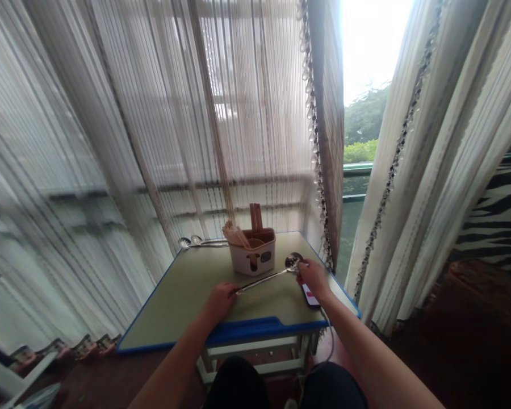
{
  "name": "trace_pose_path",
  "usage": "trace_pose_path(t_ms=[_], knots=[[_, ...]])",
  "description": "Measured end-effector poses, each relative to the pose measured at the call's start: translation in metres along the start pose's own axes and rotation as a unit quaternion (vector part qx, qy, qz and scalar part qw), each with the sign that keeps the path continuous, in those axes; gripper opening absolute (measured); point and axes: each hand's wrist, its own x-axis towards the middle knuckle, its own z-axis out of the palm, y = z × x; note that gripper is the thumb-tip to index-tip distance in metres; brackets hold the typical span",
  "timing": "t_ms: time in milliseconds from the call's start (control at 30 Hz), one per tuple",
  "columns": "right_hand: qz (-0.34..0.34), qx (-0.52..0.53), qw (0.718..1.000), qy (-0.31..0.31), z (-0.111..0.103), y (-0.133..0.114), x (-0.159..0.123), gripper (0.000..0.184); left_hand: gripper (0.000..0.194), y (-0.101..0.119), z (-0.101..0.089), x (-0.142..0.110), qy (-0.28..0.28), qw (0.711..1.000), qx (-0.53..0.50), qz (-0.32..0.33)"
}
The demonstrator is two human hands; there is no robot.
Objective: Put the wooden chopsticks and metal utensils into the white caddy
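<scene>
A long-handled metal slotted ladle (264,279) lies slantwise over the table's near half, its round bowl toward the right. My left hand (220,302) is closed around the handle's end. At the bowl's right rim, the fingers of my right hand (313,276) are pinched together. A small pale spot shows by those fingertips, too small to make out. Just behind the handle stands a pale caddy (251,260) with wooden sticks in its left part and darker brown chopsticks upright at the back. Partly under my right wrist lies a phone (310,296) with its screen lit.
Two more metal ladles (184,243) rest at the table's far left corner, handles toward the caddy. The table (166,307) has a blue edge. A cable (332,335) hangs from the phone's side. Sheer curtains (255,113) stand behind, and my knees are beneath the near edge.
</scene>
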Motion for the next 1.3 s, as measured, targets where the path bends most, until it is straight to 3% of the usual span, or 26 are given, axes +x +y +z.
trace_pose_path(t_ms=[400,667,800,1000,1133,1300], knots=[[-0.078,-0.106,0.986,0.099,-0.031,-0.018,0.014,0.029,0.030,0.008,0.022,0.028,-0.025,0.998,-0.023,-0.044],[-0.185,-0.189,0.927,0.266,-0.051,-0.047,0.022,0.028,0.032,-0.008,0.021,0.053,-0.061,0.992,-0.083,-0.076],[-0.218,-0.230,0.882,0.348,-0.068,-0.067,0.040,0.028,0.033,-0.013,0.023,0.053,-0.068,0.974,-0.161,-0.145],[-0.254,-0.265,0.823,0.435,-0.082,-0.098,0.074,0.034,0.038,-0.013,0.025,0.059,-0.035,0.961,-0.194,-0.196],[-0.278,-0.290,0.797,0.451,-0.080,-0.110,0.094,0.037,0.049,-0.017,0.017,0.070,-0.001,0.959,-0.152,-0.237],[-0.320,-0.312,0.793,0.414,-0.068,-0.115,0.107,0.040,0.055,-0.029,0.013,0.076,0.044,0.961,-0.127,-0.242]])
